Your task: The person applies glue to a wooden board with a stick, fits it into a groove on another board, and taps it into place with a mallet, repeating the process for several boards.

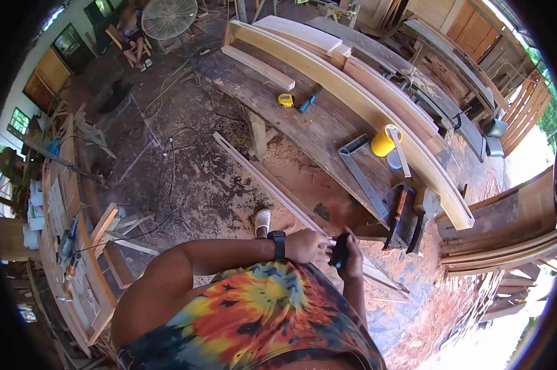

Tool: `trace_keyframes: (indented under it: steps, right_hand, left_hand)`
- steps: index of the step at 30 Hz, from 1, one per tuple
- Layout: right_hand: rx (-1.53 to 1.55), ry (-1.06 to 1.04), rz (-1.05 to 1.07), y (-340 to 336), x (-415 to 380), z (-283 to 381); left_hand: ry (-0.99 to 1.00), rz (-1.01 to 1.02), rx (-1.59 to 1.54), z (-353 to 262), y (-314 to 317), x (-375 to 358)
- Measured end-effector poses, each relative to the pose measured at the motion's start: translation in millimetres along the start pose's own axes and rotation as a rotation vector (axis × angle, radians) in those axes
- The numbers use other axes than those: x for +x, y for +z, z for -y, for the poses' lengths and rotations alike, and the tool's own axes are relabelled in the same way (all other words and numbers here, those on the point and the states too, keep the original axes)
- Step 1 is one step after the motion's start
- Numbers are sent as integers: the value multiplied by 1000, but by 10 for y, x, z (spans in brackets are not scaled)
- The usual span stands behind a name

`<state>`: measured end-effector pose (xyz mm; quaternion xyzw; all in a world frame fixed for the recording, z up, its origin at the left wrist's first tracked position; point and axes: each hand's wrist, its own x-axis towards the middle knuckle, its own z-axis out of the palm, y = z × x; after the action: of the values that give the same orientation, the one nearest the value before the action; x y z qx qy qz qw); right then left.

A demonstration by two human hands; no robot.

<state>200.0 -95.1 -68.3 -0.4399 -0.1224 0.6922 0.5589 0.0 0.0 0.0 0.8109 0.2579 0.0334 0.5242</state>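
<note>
My left hand (305,246), with a black watch (279,245) on its wrist, has its fingers closed at the long thin wooden strip (266,179). The strip slants from the upper left, behind my hands, to the lower right. My right hand (352,257) is closed around a small black object (339,251) beside my left fingertips. Its kind cannot be made out, and fingers partly hide it. On the workbench nearby are a metal square (363,179), an orange-and-black handsaw (399,209) and a hammer-like tool with a dark handle (418,225).
The workbench (328,132) carries a yellow tape measure (285,100), a blue tool (308,103), a yellow container (385,140) and long boards (352,108). A power tool (67,243) lies at left. Cords (170,148) cross the floor. A person (130,37) sits far back.
</note>
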Motion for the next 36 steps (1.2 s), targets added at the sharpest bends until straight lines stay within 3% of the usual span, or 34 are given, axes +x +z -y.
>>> trace_keyframes:
  steps: [1, 3, 5, 7, 11, 16, 19, 21, 25, 30, 36]
  right_hand:
    - [-241, 73, -80, -179, -74, -32]
    - [-604, 107, 27, -1158, -127, -803]
    - [-733, 59, 52, 464, -1234, 231]
    - [-804, 161, 8, 212, -1408, 94]
    - [-790, 292, -106, -620, -1276, -372]
    - [-785, 346, -153, -961, -1138, -556]
    - [-790, 361, -155, -1017, -1060, -591]
    - [-794, 362, -155, -1021, -1010, -605]
    - [-811, 352, -146, -1041, -951, -630]
    - [-822, 341, -148, -1075, -900, -642]
    - [-832, 344, -167, -1129, -828, -687]
  left_hand:
    - [1, 8, 91, 9, 33, 22]
    - [56, 110, -68, 59, 78, -29]
    - [89, 90, -66, 55, 57, -40]
    - [38, 82, -29, 77, 20, -47]
    - [-33, 1, 65, 224, 37, -119]
    - [-53, -10, 35, 259, 132, -112]
    - [-40, -4, 65, 114, 140, -83]
    - [-26, 126, 146, 28, 120, -28]
    - [59, 64, 162, 108, 245, -22]
    - [-82, 33, 84, 182, 172, -90]
    - [-53, 5, 121, 299, 147, -67]
